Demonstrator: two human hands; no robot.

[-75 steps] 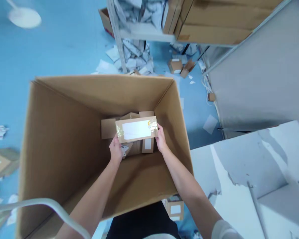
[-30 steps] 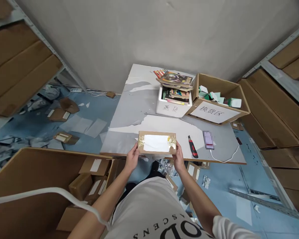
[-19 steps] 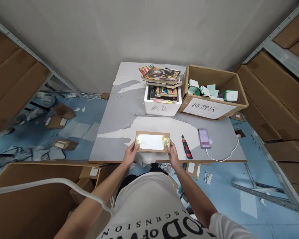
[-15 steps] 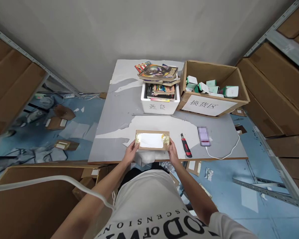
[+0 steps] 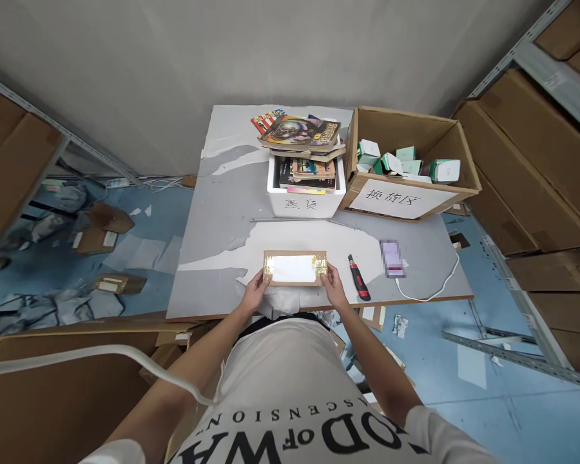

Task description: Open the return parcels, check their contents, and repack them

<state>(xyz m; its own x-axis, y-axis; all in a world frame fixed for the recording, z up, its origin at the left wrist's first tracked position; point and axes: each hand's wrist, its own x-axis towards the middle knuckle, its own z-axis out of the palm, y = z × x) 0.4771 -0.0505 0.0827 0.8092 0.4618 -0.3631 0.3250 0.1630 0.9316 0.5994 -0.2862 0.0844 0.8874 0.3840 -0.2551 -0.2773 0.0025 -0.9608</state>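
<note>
A small brown cardboard box with a white label and shiny tape at both ends is held near the table's front edge. My left hand grips its left end, and my right hand grips the lower right corner. The fingers of both hands are partly hidden by the box. To the right of my right hand lies a red and black utility knife on the table. Crumpled white paper shows just below the box.
Behind stand a white bin stacked with books and a carton holding green and white boxes. A phone on a white cable lies right. Lower left, a large carton stands beside the table; shelves flank it.
The view has shifted slightly. My right hand has slid a little inward along the box's lower right corner; the box stays in both hands.
</note>
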